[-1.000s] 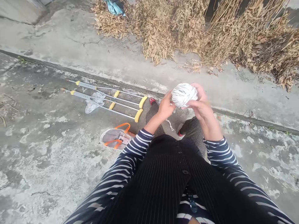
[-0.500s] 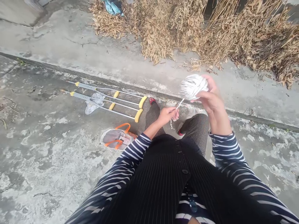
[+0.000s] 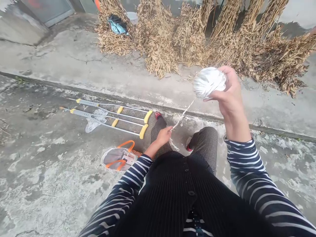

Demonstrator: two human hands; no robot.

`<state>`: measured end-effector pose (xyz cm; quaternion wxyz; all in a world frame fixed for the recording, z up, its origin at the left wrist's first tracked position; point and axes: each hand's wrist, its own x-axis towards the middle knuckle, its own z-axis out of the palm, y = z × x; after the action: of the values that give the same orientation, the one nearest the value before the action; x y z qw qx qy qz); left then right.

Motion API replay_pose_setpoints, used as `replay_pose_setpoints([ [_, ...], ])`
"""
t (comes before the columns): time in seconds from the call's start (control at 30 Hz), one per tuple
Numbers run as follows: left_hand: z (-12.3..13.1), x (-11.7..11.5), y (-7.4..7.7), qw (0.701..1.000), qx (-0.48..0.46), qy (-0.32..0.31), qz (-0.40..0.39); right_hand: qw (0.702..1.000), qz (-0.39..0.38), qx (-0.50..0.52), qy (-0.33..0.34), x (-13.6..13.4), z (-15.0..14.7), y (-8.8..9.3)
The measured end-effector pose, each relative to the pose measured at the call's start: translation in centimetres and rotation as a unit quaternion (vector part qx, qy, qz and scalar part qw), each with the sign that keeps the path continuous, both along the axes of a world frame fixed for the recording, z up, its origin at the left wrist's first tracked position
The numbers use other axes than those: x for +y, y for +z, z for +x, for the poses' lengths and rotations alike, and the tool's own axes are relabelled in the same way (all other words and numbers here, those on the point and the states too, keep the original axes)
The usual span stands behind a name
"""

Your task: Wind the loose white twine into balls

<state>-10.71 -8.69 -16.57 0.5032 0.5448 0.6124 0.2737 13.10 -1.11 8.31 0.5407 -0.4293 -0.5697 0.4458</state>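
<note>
A ball of white cord (image 3: 209, 83) sits in my right hand (image 3: 232, 95), whose fingers and thumb wrap its right side. From the ball a length of twisted white cord (image 3: 184, 113) runs down to the left. My left hand (image 3: 163, 136) is closed in a pinch on that cord, in front of my left knee. The loose end of the cord hangs below the left hand and curls near my lap. The stretch between the two hands looks nearly straight.
A pair of crutches (image 3: 111, 115) with yellow pads lies on the concrete to the left, over a clear plastic bag (image 3: 93, 122). Closer in stands a tote bag (image 3: 108, 158) with orange handles. Bundles of dried stalks (image 3: 163, 42) lean along the back, beyond a low concrete step (image 3: 118, 70).
My hands have moved apart: the right went up and right with the ball, the left down and left. More cord now stretches between them. The view has tilted up slightly.
</note>
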Motion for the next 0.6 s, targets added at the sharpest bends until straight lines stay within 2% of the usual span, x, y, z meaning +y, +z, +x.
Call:
replay_pose_setpoints([
  [0.03, 0.2, 0.8, 0.8, 0.999, 0.027, 0.014, 0.036, 1.000, -0.003, -0.003, 0.013, -0.2, -0.4, -0.3],
  [0.1, 0.7, 2.3, 3.0, 0.994, 0.023, 0.028, 0.103, 0.999, -0.021, 0.000, 0.043, -0.6, -1.2, -1.0],
  [0.23, 2.3, 4.8, 8.2, 0.968, -0.089, 0.052, 0.227, 0.994, -0.073, 0.009, 0.080, -1.0, -2.4, -2.3],
  [0.3, 3.4, 5.9, 9.8, 0.953, -0.122, 0.067, 0.268, 0.992, -0.090, 0.010, 0.093, -1.0, -2.8, -2.5],
  [0.37, 4.6, 7.0, 10.4, 0.946, -0.139, 0.076, 0.283, 0.989, -0.102, 0.013, 0.104, -1.0, -3.1, -2.5],
  [0.47, 6.2, 8.2, 10.0, 0.942, -0.166, 0.094, 0.275, 0.987, -0.115, 0.017, 0.113, -1.1, -3.5, -2.6],
  [0.6, 7.0, 8.6, 9.9, 0.937, -0.206, 0.114, 0.258, 0.986, -0.123, 0.020, 0.115, -1.1, -3.6, -2.6],
])
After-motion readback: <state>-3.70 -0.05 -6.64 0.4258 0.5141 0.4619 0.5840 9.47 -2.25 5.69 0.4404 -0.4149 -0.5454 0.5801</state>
